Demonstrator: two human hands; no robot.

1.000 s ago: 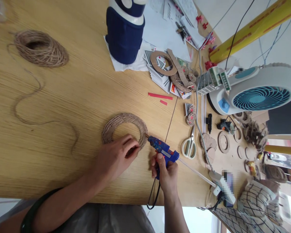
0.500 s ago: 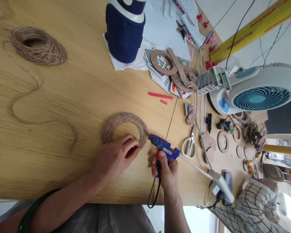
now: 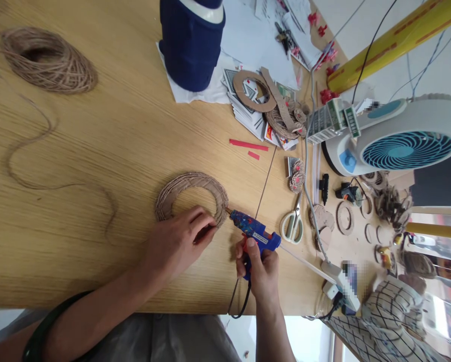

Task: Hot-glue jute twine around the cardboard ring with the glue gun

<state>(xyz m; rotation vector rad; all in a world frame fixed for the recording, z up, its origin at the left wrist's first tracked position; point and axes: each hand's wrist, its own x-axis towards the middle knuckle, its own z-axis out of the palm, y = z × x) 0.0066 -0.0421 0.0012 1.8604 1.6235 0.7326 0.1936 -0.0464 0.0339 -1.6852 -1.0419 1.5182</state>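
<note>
A flat cardboard ring point(image 3: 192, 180) with brown twine laid round its outer band rests on the wooden table. My left hand point(image 3: 184, 236) is closed at the ring's near right side, thumb and fingers pinched on its edge; the exact grip is partly hidden. My right hand point(image 3: 262, 266) is wrapped round the handle of a blue hot glue gun point(image 3: 254, 230), thumb over its side. The gun's nozzle points left and meets the right rim of the ring, or hovers just over it. Loose twine point(image 3: 46, 187) trails on the left from a wound twine ball point(image 3: 52, 63).
White-handled scissors point(image 3: 292, 226) lie right of the gun. Red strips point(image 3: 248, 145), playing cards point(image 3: 248, 118) and another cardboard ring point(image 3: 244, 100) lie farther back. A dark blue flask point(image 3: 191, 48) stands behind. At right are a fan point(image 3: 389, 138) and a power strip point(image 3: 342, 284).
The view has shifted slightly. The nozzle sits marginally lower along the ring's right rim. Both hands keep the same hold.
</note>
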